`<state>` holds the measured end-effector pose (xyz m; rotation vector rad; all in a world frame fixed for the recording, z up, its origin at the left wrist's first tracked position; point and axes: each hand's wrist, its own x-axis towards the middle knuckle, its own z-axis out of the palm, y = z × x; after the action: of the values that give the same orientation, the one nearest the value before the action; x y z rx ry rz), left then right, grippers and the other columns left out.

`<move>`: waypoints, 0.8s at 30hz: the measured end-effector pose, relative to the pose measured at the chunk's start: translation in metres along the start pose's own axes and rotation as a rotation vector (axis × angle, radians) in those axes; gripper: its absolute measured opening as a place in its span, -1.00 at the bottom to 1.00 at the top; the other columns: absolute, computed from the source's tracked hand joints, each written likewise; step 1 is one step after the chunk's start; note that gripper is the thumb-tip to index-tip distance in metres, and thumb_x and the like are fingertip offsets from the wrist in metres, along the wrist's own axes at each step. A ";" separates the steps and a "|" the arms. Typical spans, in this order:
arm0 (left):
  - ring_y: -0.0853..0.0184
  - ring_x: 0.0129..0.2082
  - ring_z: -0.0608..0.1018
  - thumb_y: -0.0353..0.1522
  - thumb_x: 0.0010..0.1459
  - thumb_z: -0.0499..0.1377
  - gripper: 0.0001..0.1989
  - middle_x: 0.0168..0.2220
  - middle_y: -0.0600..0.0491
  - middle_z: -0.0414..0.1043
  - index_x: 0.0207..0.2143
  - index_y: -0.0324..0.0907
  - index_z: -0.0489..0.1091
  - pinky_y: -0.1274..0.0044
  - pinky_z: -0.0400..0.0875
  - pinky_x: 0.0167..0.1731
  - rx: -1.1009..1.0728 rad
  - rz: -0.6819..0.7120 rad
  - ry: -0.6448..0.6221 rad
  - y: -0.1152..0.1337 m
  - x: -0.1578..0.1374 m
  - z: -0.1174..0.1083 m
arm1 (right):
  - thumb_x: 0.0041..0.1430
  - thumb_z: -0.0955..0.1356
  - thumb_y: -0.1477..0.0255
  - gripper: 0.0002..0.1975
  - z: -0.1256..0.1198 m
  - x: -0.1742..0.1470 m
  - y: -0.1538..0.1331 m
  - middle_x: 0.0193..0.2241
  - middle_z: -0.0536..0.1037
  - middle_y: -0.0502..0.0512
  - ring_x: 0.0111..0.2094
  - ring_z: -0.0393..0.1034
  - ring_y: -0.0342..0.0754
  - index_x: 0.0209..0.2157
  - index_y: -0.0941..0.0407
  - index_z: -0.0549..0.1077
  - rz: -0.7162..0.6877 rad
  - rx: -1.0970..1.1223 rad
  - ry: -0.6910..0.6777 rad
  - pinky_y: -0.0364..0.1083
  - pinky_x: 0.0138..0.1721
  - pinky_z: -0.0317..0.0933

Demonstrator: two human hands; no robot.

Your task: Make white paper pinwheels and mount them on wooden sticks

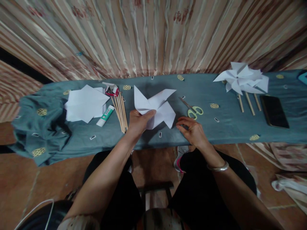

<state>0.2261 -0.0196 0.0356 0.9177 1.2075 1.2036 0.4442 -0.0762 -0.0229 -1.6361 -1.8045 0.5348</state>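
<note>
A white paper pinwheel (157, 103) is in the middle, its blades folded in toward the centre. My left hand (140, 123) grips it from the lower left, thumb pressed on top near the centre and the other fingers partly hidden. To the right of the pinwheel, my right hand (192, 130) is closed with thumb and fingertips together, just above the cloth. Whatever may be between those fingertips is too small to make out. Green-handled scissors (193, 111) lie just beyond my right hand.
Left of the pinwheel are wooden sticks (120, 111), a glue stick (105, 116), an open red box (112, 90) of small metal pieces and stacked white paper (85, 103). Pinwheels on sticks (242, 78) and a black phone (274, 111) lie right. A curtain (148, 38) hangs behind the cloth-covered table (203, 88).
</note>
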 end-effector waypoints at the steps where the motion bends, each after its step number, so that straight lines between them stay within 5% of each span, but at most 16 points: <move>1: 0.32 -0.42 0.57 -0.35 -0.20 0.39 -0.81 -0.45 0.03 0.59 -0.47 -0.26 0.56 0.52 0.45 -0.35 -0.002 -0.002 -0.002 0.000 -0.001 -0.001 | 0.13 0.36 0.40 -0.86 0.001 -0.001 0.000 -0.15 0.60 0.18 -0.09 0.49 0.12 -0.37 0.07 0.59 -0.003 -0.010 0.002 0.14 0.03 0.30; 6: 0.35 -0.45 0.55 -0.35 -0.20 0.40 -0.80 -0.44 0.03 0.60 -0.45 -0.25 0.57 0.54 0.41 -0.39 -0.028 -0.004 -0.010 -0.003 -0.004 -0.004 | 0.12 0.37 0.40 -0.90 -0.010 -0.001 -0.003 -0.18 0.61 0.15 -0.09 0.48 0.13 -0.41 0.04 0.56 0.024 0.042 0.083 0.17 0.05 0.29; 11: 0.33 -0.43 0.56 -0.33 -0.21 0.40 -0.78 -0.42 0.02 0.60 -0.45 -0.25 0.58 0.53 0.42 -0.38 -0.003 0.001 -0.022 -0.004 -0.009 -0.001 | 0.12 0.43 0.38 -0.97 -0.032 0.001 -0.040 -0.03 0.54 0.06 0.08 0.41 0.09 -0.38 -0.01 0.57 0.038 0.385 0.269 0.20 0.21 0.16; 17: 0.37 -0.50 0.51 -0.32 -0.20 0.39 -0.83 -0.51 0.07 0.55 -0.54 -0.25 0.54 0.55 0.37 -0.44 0.042 0.011 -0.060 -0.002 -0.016 0.010 | 0.14 0.43 0.37 -0.97 -0.020 0.004 -0.091 0.19 0.39 -0.04 0.31 0.14 0.15 -0.38 -0.02 0.56 -0.032 0.438 0.227 0.25 0.32 -0.02; 24: 0.42 -0.57 0.45 -0.37 -0.19 0.38 -0.87 -0.58 0.11 0.47 -0.59 -0.25 0.52 0.57 0.32 -0.51 -0.001 -0.001 -0.117 0.000 -0.021 0.018 | 0.15 0.41 0.39 -0.96 -0.009 0.013 -0.090 0.19 0.38 -0.06 0.34 0.06 0.09 -0.38 -0.02 0.55 -0.036 0.387 0.243 0.24 0.36 -0.13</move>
<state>0.2445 -0.0388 0.0428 0.9734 1.1137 1.1344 0.3850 -0.0778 0.0466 -1.3379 -1.4454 0.5986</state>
